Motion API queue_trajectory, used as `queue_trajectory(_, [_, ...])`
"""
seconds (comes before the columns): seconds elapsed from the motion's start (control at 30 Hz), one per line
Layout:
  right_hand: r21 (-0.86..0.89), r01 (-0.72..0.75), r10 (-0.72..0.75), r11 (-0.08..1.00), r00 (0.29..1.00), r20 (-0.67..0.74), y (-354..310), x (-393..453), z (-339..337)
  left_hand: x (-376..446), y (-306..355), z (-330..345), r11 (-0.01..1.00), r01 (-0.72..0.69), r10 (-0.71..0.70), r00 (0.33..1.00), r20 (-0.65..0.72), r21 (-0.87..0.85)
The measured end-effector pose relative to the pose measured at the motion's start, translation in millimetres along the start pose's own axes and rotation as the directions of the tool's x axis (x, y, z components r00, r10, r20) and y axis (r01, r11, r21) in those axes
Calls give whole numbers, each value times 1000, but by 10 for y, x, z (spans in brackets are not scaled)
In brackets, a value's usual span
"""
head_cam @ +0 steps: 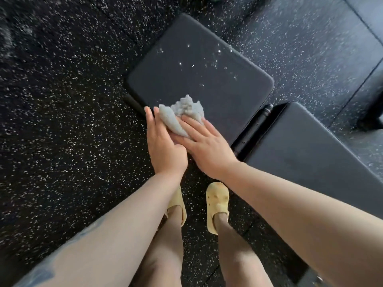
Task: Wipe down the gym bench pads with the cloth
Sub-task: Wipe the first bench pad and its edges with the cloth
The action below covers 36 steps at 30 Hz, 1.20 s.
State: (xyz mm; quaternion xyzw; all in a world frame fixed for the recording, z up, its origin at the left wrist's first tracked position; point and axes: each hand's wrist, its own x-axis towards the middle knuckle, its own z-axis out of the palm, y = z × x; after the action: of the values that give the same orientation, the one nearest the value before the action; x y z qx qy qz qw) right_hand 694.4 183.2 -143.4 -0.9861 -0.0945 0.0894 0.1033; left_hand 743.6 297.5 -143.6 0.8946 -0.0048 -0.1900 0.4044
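Item: wiping of bench pads, step in hand judged to be the first strokes on the seat pad (199, 79). A pale grey cloth (182, 114), crumpled, is lain at the near left corner of this pad, partly over its edge. The left hand (163, 146) is held flat with fingers together, set against the cloth's left side at the pad's edge; the right hand (207, 150) is laid spread on top of the cloth's near part, pressing it down; nothing is pinched by either. White specks (215, 59), possibly droplets or debris, are scattered over the far half of the seat pad and are judged not yet wiped. A second, longer pad (306, 154) is placed to the right, parted from the first by a narrow gap in which a black frame bar (257, 127) is seen; no cloth is on it. Next move, as judged: the cloth is to be pushed away and rightward across the seat pad toward the specks, under steady palm pressure. Edges: the pad corners are rounded, and the cloth could be slipped off the near left corner or caught in the gap. Open room: speckled rubber floor (68, 100) is left bare around the left and far sides. Yellow clogs (217, 204) are planted near the bench.
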Motion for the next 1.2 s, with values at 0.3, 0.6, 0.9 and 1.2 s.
queue_trajectory(0.3, [386, -840, 921, 382, 379, -87, 243, 759, -198, -11, 42, -39, 976, 69, -86, 994, -70, -209])
queue_trajectory(0.6, [-65, -104, 99, 992, 992, -78, 1319, 141, -311, 52, 178, 49, 925, 247, -291, 949, -121, -287])
queue_trajectory(0.9, [-46, 445, -442, 895, 895, 58, 837, 1034, -242, 339, 172, 186, 923, 187, -280, 926, -254, -336])
queue_trajectory(1.2, [97, -49, 53, 994, 998, -31, 241, 1757, -314, 449, 180, 307, 932, 306, -235, 919, -317, 195])
